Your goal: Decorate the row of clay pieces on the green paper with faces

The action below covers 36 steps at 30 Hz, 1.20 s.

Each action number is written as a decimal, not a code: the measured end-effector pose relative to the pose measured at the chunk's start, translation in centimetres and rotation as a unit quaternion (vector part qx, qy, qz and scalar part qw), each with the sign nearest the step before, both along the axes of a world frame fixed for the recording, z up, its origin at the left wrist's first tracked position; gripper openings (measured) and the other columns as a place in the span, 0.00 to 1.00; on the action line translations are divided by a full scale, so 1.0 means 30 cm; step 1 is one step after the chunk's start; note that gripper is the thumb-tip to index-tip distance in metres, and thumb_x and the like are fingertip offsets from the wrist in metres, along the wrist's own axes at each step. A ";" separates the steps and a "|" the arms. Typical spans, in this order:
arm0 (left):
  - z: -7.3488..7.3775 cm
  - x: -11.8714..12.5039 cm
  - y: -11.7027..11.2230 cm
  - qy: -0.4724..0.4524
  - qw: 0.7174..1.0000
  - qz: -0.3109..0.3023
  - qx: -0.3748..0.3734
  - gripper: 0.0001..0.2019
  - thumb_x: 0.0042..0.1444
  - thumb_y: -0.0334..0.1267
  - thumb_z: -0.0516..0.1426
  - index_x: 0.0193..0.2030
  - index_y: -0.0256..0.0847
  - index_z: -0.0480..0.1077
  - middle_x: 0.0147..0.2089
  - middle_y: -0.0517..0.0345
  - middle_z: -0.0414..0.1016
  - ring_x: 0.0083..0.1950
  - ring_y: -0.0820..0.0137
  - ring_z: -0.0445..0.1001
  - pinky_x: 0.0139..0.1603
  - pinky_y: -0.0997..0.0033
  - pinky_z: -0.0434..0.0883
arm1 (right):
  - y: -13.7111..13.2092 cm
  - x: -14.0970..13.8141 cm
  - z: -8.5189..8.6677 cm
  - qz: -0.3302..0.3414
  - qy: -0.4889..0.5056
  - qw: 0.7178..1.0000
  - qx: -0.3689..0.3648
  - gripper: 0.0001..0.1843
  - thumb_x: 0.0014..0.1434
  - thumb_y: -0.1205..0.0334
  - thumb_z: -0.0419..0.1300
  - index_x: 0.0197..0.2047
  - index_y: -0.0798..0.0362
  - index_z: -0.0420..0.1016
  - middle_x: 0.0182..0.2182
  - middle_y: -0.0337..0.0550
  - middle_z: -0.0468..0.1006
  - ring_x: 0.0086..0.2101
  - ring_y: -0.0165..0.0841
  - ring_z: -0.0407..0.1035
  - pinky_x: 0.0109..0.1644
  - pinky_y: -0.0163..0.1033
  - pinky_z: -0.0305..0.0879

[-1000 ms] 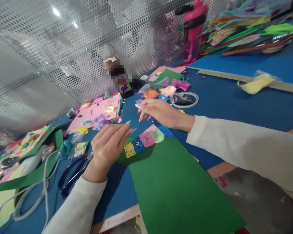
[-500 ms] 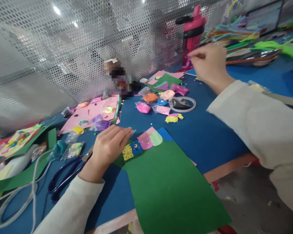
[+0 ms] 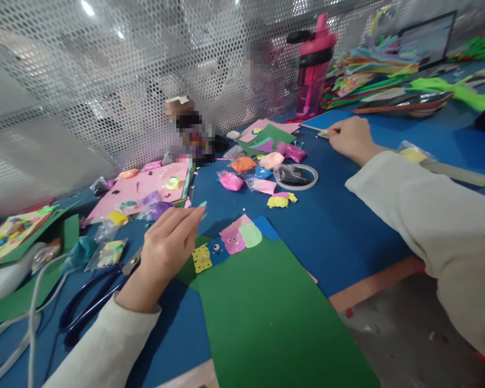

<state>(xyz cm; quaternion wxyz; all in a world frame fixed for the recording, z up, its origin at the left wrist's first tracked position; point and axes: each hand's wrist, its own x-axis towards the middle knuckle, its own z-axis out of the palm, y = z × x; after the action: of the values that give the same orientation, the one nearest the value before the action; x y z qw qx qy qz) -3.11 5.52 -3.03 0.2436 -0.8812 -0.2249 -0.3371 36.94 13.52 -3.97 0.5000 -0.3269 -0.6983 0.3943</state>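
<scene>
My left hand (image 3: 172, 248) is closed in a pinch above the left corner of a green paper sheet (image 3: 262, 307). A small pale-green piece (image 3: 203, 205) sticks out from its fingertips. Along the sheet's top edge sit flat clay shapes: a dotted yellow one (image 3: 202, 258), a blue one with an eye (image 3: 217, 250), a pink one with a face (image 3: 233, 240) and a plain mint one (image 3: 251, 235). My right hand (image 3: 353, 139) is lowered to the table beside the edge of a blue board (image 3: 392, 126). Its fingers are pinched together; a tiny whitish bit shows at the tips, too small to name.
Blue-handled scissors (image 3: 92, 302) and a white cord (image 3: 34, 312) lie left. Several clay packets, including an orange one (image 3: 243, 164), and a clear ring (image 3: 316, 178) lie mid-table. A pink bottle (image 3: 313, 70) stands behind, against a perforated metal screen (image 3: 125, 81).
My right hand has come down from in front of the bottle to the table surface. My left hand still holds the pale-green piece in its pinch; the view has shifted slightly.
</scene>
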 end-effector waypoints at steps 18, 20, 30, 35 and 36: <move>0.013 0.105 -0.116 -0.084 0.989 -0.043 -0.110 0.08 0.56 0.34 0.55 0.42 0.37 0.70 0.27 0.62 0.61 0.27 0.78 0.62 0.24 0.79 0.61 | -0.331 -0.584 0.069 0.180 -0.073 0.977 -0.086 0.12 0.54 0.58 0.59 0.24 0.56 0.72 0.20 0.35 0.72 0.22 0.24 0.65 0.27 0.29 0.62; 0.006 0.108 -0.116 -0.086 0.990 -0.049 -0.096 0.06 0.55 0.31 0.56 0.40 0.37 0.70 0.26 0.62 0.62 0.26 0.78 0.62 0.23 0.79 0.61 | -0.333 -0.583 0.069 0.180 -0.076 0.977 -0.087 0.12 0.54 0.59 0.59 0.24 0.56 0.73 0.20 0.36 0.73 0.23 0.24 0.66 0.27 0.30 0.63; 0.030 0.093 -0.122 -0.021 0.996 -0.052 -0.075 0.06 0.53 0.29 0.56 0.39 0.34 0.70 0.26 0.58 0.65 0.27 0.75 0.62 0.25 0.75 0.62 | -0.347 -0.584 0.060 0.144 -0.081 0.983 -0.079 0.10 0.52 0.58 0.61 0.24 0.56 0.74 0.19 0.36 0.73 0.21 0.25 0.67 0.24 0.29 0.64; 0.020 0.108 -0.125 -0.044 0.994 -0.023 -0.099 0.06 0.54 0.28 0.55 0.39 0.34 0.70 0.26 0.60 0.64 0.26 0.77 0.62 0.24 0.77 0.61 | -0.350 -0.587 0.063 0.074 -0.072 0.994 -0.042 0.09 0.53 0.61 0.61 0.23 0.56 0.73 0.16 0.34 0.72 0.19 0.23 0.66 0.22 0.27 0.62; 0.017 0.111 -0.126 -0.045 0.993 -0.017 -0.106 0.07 0.55 0.29 0.54 0.40 0.35 0.70 0.26 0.60 0.64 0.26 0.77 0.62 0.24 0.78 0.61 | -0.351 -0.588 0.062 0.068 -0.075 0.994 -0.035 0.09 0.53 0.62 0.61 0.24 0.56 0.73 0.16 0.34 0.72 0.19 0.23 0.66 0.22 0.27 0.62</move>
<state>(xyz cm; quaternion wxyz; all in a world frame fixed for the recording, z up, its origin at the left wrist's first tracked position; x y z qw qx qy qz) 0.23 1.74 -2.51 0.1325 -0.8895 -0.2550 -0.3552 19.31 2.99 -2.10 0.4069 -0.3245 -0.7400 0.4261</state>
